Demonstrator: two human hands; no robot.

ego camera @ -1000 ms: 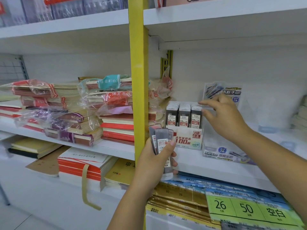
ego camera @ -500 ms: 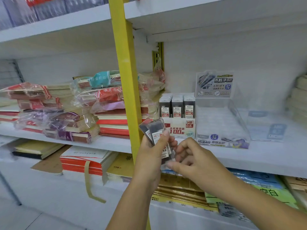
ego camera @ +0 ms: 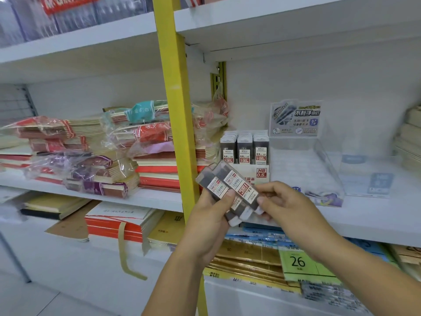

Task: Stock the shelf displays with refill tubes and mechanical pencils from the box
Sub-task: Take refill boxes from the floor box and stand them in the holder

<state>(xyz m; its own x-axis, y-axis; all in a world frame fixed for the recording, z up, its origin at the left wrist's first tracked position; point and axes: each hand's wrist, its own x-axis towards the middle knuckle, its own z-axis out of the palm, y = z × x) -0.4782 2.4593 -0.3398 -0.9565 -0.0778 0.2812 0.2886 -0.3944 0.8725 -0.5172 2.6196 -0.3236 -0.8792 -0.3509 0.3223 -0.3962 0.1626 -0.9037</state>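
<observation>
While the left hand (ego camera: 209, 222) gripped a bunch of refill tubes (ego camera: 230, 185) in front of and just below the display carton (ego camera: 257, 173), its thumb lay across their labels and its fingers curled behind them. Refill tubes: dark bodies, red-and-white labels, white caps at the lower end; held tilted, upper ends leaning left of the carton toward the yellow upright (ego camera: 177, 110), steeper than half a second before. Right hand (ego camera: 284, 208): low in front of the carton's right corner, thumb and forefinger pinching the capped lower end of the front tube; one second earlier it had been up at the carton's right-hand row, and half a second earlier it had only just reached the bunch. Display carton: white, marked HB 0.5, holding three rows of stocked tubes (ego camera: 245, 147) upright, rows unchanged. Clear display case (ego camera: 307, 169): just right of the carton on the same shelf (ego camera: 376, 215). Notebook stacks (ego camera: 148, 142): left of the carton, beyond the upright, wrapped in plastic.
</observation>
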